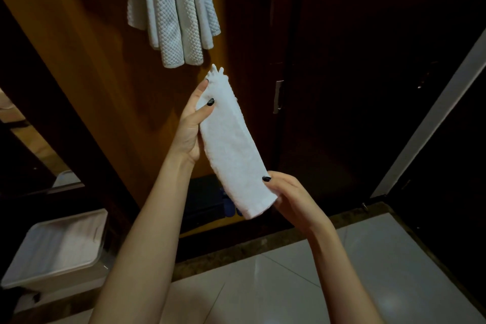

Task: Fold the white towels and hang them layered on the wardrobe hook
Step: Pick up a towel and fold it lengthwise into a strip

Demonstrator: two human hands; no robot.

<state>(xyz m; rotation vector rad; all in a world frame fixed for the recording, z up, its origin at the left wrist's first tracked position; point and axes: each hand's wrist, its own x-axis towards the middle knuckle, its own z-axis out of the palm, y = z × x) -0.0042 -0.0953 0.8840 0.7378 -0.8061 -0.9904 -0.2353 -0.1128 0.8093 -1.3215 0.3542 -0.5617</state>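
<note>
Both hands hold one folded white towel (231, 144). Left hand (193, 126) pinches its top end, right hand (292, 197) grips its bottom.

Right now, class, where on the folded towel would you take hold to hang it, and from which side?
Probably the upper end of the towel, pinched from its left edge as the left hand does. It is a long narrow strip tilted upward, that end nearest the hung towels.
</note>
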